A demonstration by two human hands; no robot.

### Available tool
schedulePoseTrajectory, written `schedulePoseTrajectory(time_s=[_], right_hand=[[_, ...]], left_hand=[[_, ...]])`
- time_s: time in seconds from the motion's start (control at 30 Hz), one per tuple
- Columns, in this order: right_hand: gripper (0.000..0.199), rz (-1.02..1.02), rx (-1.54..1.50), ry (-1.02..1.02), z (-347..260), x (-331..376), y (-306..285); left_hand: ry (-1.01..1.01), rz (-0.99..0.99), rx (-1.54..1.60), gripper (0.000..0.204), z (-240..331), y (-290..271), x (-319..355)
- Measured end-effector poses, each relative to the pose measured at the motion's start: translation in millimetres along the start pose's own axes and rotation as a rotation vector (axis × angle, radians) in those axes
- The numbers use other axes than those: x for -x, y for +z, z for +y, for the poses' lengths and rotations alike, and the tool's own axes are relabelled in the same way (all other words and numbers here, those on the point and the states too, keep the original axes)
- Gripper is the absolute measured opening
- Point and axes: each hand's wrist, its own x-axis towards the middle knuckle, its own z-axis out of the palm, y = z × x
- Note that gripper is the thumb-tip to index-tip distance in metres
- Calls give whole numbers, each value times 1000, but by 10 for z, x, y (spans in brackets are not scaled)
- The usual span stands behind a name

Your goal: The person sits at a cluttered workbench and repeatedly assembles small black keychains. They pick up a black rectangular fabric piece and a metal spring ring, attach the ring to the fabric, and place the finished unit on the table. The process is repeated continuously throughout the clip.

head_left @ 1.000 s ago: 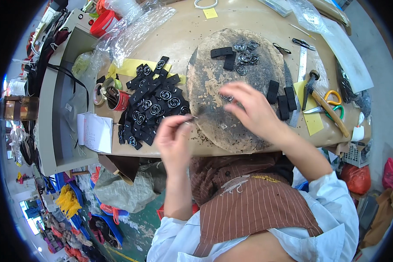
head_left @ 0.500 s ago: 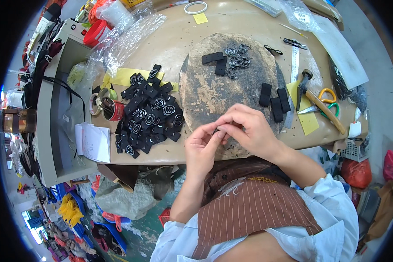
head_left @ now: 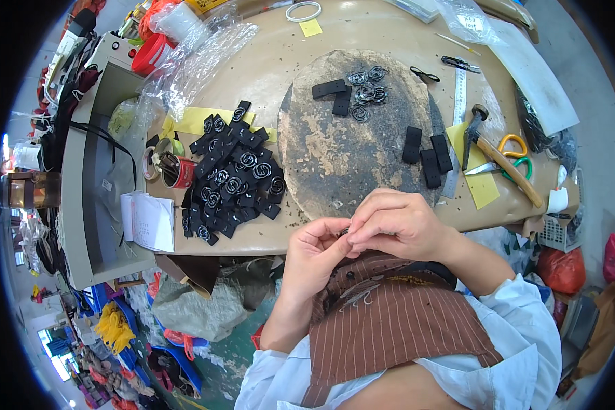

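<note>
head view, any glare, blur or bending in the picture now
Head view: the table's near edge bows and the corners go black; in the head view, white glints streak the clear film; also in the head view, the left hand and right hand look fairly sharp, but the small dark piece between them is mostly hidden.

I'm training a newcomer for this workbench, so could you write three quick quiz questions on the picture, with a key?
1. True or false: the hammer lies on the round board.
2. Which tool has one orange and one green handle? A) hammer B) scissors C) metal ruler
3. Do the fingertips of the left hand and right hand meet or stay apart?

Key:
1. False; it lies to the right of the board.
2. B.
3. They meet, around a small dark item, mostly hidden.
</note>
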Motion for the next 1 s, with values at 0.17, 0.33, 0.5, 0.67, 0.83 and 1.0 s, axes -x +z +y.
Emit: schedulePoseTrajectory(time_s=[0.17, 0.33, 0.5, 0.67, 0.83, 1.0], right_hand=[[14, 246, 140, 80, -53, 110, 119], [20, 206, 58, 182, -131, 132, 86], [33, -184, -117, 214, -148, 83, -246], [31, -325, -164, 57, -145, 108, -383], [34, -215, -86, 133, -152, 220, -455], [30, -200, -105, 131, -88, 356, -604]], left_hand=[[98, 67, 356, 24, -153, 85, 7], [117, 110, 286, 16, -193, 92, -19], [-69, -81, 28, 15, -59, -12, 7], [-154, -171, 43, 13, -150, -3, -35], [-187, -201, 52, 10, -111, 141, -122], [-255, -295, -36, 11, -85, 239, -291]])
